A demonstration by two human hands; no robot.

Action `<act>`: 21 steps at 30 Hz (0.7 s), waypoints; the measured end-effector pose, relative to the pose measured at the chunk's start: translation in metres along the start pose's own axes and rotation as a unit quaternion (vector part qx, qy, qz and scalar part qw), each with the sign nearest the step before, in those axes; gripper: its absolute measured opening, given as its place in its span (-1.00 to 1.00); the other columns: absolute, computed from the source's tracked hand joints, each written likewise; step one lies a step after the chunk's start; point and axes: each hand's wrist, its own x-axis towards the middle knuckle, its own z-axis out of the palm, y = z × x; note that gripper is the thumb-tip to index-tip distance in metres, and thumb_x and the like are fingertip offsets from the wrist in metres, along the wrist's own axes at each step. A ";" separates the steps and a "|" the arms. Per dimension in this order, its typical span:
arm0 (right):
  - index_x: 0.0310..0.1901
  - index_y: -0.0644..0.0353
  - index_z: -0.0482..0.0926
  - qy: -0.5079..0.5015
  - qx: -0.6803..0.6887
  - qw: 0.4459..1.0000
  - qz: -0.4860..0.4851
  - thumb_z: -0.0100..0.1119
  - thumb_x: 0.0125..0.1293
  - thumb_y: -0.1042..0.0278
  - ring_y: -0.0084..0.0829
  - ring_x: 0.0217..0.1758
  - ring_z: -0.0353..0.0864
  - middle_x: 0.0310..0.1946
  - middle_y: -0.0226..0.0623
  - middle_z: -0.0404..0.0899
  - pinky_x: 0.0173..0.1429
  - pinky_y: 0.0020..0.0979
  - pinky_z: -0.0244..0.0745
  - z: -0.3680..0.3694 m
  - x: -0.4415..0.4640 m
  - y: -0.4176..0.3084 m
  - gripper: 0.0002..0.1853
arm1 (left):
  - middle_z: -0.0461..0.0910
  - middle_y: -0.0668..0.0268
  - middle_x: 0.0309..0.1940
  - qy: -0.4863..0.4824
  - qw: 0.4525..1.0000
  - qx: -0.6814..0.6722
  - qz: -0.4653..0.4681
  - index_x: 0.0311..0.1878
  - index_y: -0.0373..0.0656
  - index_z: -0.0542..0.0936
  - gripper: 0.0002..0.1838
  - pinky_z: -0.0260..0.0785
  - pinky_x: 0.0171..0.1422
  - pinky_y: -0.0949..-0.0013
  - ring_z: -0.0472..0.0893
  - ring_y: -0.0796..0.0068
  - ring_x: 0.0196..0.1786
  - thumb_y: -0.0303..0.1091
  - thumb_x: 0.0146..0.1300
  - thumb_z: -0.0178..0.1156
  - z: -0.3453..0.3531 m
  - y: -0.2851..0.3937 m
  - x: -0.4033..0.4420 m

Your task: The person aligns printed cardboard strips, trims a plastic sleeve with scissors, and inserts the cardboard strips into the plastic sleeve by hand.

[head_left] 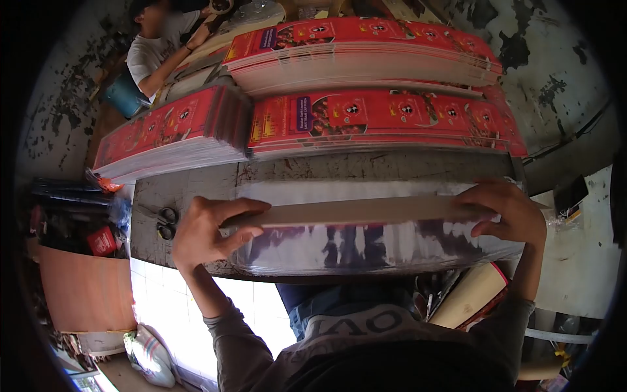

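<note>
A long, flat, grey-brown strip, perhaps cardboard (359,212), spans the space between my hands, its broad side blurred and seen at a slant. My left hand (210,227) pinches its left end between thumb and fingers. At the other end, my right hand (506,210) grips it the same way. Beneath lies a shiny stack of clear plastic sheets or sleeves (307,257), reflecting light near the table's front edge. Black-handled scissors (168,219) rest on the dark worktable (196,186), just left of my left hand.
Stacks of red printed packaging strips stand across the table: one at left (157,134), one in the middle (379,117), one behind (366,46). Another person (153,55) sits at the far left. A brown panel (88,291) and a sack (149,356) are at lower left.
</note>
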 end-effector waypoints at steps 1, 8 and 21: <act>-0.26 0.20 0.49 0.067 -0.045 0.997 -0.008 0.17 0.00 0.10 -0.17 -0.36 0.49 -0.48 -0.20 0.51 -0.29 -0.28 0.36 0.004 0.006 0.000 -0.64 | 0.60 0.19 -0.40 0.005 1.000 0.002 0.002 -0.27 -0.18 0.58 -0.63 0.47 -0.24 0.38 0.62 0.32 -0.34 -0.20 -0.17 0.34 -0.002 -0.003 0.010; -0.52 0.28 0.45 0.200 -0.020 0.967 0.157 0.19 0.03 0.10 -0.35 -0.66 0.43 -0.75 -0.24 0.39 -0.49 -0.38 0.29 0.014 0.050 0.026 -0.65 | 0.54 0.26 -0.66 0.240 0.969 -0.032 0.048 -0.44 -0.21 0.57 -0.89 0.34 -0.52 0.54 0.55 0.53 -0.60 -0.39 -0.01 0.25 0.021 -0.034 0.059; -0.62 0.28 0.43 0.278 -0.056 0.950 0.130 0.19 0.04 0.12 -0.39 -0.70 0.36 -0.78 -0.26 0.35 -0.55 -0.41 0.26 0.063 0.070 0.083 -0.64 | 0.43 0.27 -0.77 0.271 0.958 0.080 0.044 -0.42 -0.17 0.53 -0.81 0.25 -0.62 0.40 0.44 0.37 -0.74 -0.28 0.18 0.03 0.059 -0.071 0.068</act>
